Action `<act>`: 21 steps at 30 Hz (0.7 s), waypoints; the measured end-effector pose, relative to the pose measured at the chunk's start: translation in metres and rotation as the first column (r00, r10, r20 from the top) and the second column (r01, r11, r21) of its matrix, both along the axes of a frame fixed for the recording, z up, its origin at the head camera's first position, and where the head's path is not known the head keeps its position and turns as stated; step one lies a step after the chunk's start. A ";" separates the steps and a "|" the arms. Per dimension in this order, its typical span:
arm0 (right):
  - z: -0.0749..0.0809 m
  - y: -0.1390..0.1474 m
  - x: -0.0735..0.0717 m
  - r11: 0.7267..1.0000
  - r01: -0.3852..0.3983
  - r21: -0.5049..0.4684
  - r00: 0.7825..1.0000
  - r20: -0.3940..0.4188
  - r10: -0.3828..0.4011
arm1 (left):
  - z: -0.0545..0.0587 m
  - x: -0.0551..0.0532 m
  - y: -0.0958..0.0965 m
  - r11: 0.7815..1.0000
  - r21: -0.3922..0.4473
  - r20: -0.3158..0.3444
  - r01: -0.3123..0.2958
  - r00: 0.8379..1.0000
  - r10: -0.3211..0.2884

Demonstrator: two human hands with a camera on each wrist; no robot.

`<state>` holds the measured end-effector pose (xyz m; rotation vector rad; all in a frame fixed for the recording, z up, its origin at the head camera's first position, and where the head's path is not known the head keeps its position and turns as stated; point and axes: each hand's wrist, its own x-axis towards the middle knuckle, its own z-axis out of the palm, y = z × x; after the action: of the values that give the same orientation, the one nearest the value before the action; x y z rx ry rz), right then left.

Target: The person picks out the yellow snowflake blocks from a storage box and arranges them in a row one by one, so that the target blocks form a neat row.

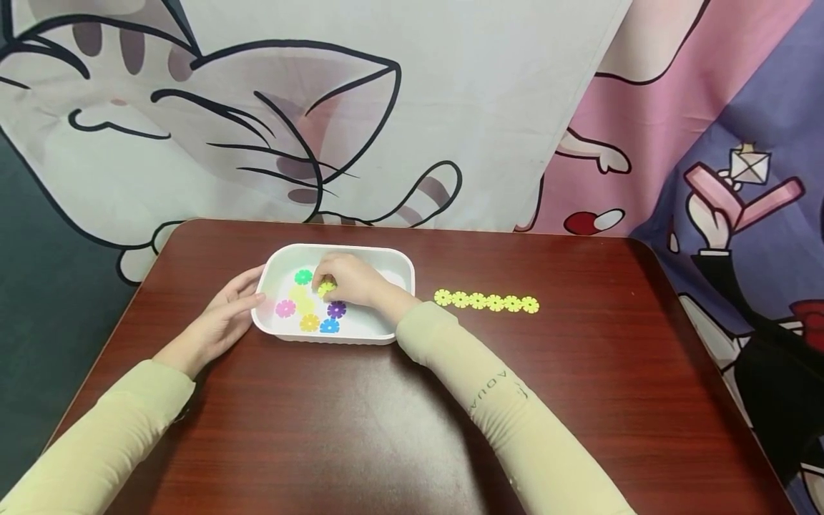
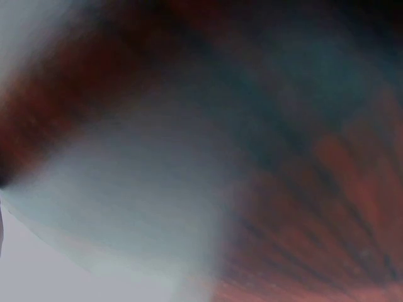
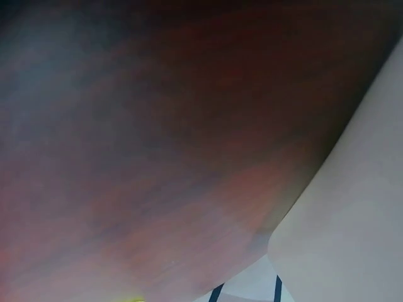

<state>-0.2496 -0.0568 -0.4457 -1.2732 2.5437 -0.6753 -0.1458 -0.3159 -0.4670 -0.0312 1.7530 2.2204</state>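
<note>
A white tray [image 1: 360,339] stands on the table with flower-shaped plastic pieces inside. My left hand [image 1: 222,315] holds the tray's left edge, the thumb at the rim and the fingers along the outer side. Reaching in over the right side, my right hand [image 1: 350,279] pinches a yellow flower piece [image 1: 326,288] between thumb and fingers. Around it lie a green piece [image 1: 303,277], a pink piece [image 1: 286,308], a purple piece [image 1: 337,310], a blue piece [image 1: 330,326], an orange-yellow piece [image 1: 310,322] and pale yellow pieces [image 1: 299,293]. Both wrist views are blurred and show neither hand's fingers.
To the right of the tray, several yellow flower pieces form a straight row [image 1: 486,300] on the dark wooden table [image 1: 386,429]. A printed cloth [image 1: 489,107] with cartoon figures hangs behind the table's far edge.
</note>
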 end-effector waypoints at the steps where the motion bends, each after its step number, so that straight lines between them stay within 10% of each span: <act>1: 0.000 0.000 0.000 1.000 0.003 -0.010 1.000 0.003 -0.003 | 0.000 0.000 0.000 1.000 0.001 0.001 -0.001 1.000 0.001; 21: 0.002 0.000 -0.002 0.991 0.090 -0.100 0.987 0.141 -0.076 | -0.002 -0.001 -0.002 0.999 0.035 -0.024 0.011 1.000 -0.010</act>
<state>-0.2520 -0.0569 -0.4436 -1.1154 2.4898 -0.8939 -0.1466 -0.3179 -0.4695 0.0124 1.7217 2.2525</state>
